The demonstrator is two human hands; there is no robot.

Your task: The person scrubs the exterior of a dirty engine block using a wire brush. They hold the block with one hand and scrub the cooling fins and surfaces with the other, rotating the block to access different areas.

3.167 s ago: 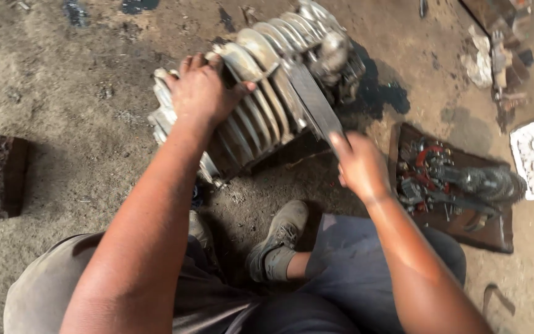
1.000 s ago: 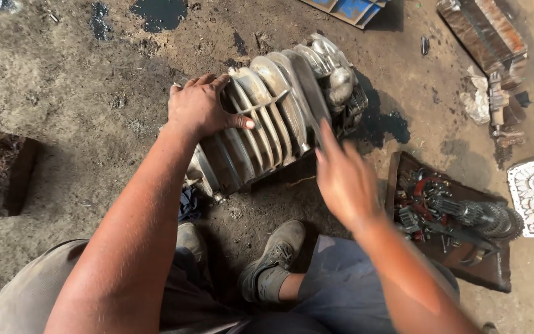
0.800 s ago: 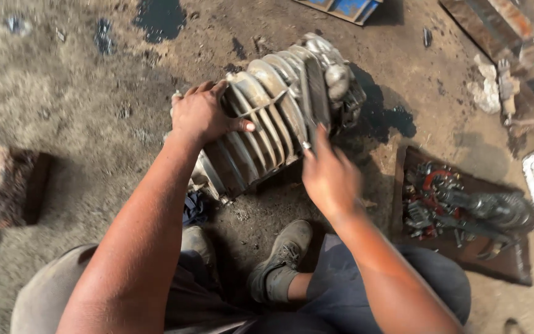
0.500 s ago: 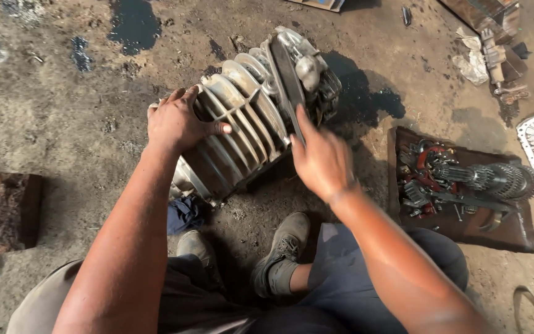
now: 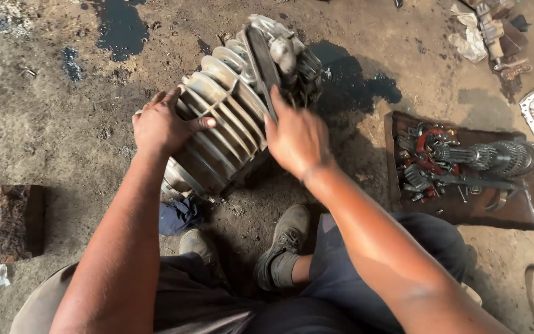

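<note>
Left hand lies flat on a finned engine block on the floor; right hand grips a flat bar pointing away along the fins.

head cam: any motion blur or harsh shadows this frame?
Head view: right hand slightly motion-blurred at the fingers; left hand and finned engine casing sharp. Hard sunlight throws a dark shadow right of the casing; gear parts stay readable.
</note>
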